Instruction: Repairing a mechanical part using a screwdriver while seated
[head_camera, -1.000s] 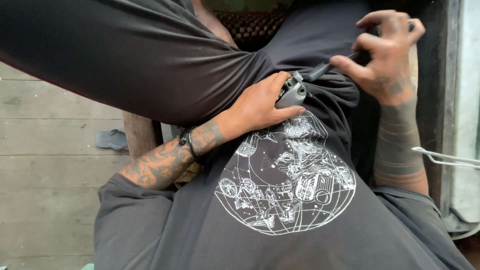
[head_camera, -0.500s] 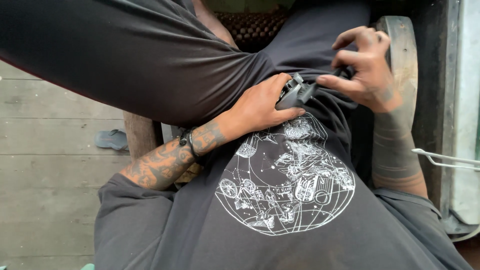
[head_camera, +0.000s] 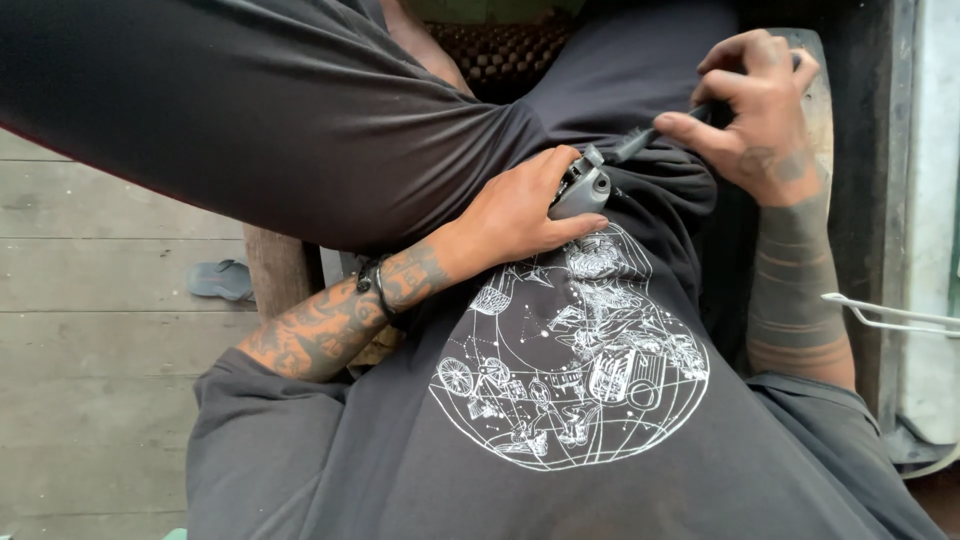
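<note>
I look down my own dark shirt with its white globe print (head_camera: 570, 370) and my dark trousers (head_camera: 250, 110). My left hand (head_camera: 515, 215), tattooed at the forearm and wearing a black wristband, is closed round a grey hair clipper (head_camera: 582, 188) resting on my lap. My right hand (head_camera: 760, 105) pinches a small black brush (head_camera: 640, 143), whose tip reaches to the clipper's head. Most of the clipper's body is hidden under my left palm.
Grey wooden floorboards (head_camera: 90, 330) lie at the left, with a grey slipper (head_camera: 222, 280) beside a wooden post (head_camera: 275, 285). A beaded seat (head_camera: 500, 50) shows between my legs. A white wire handle (head_camera: 890, 315) and a pale container rim stand at the right.
My right hand came down left toward the clipper with the brush, then drew back up and right. My left hand and the clipper stayed still.
</note>
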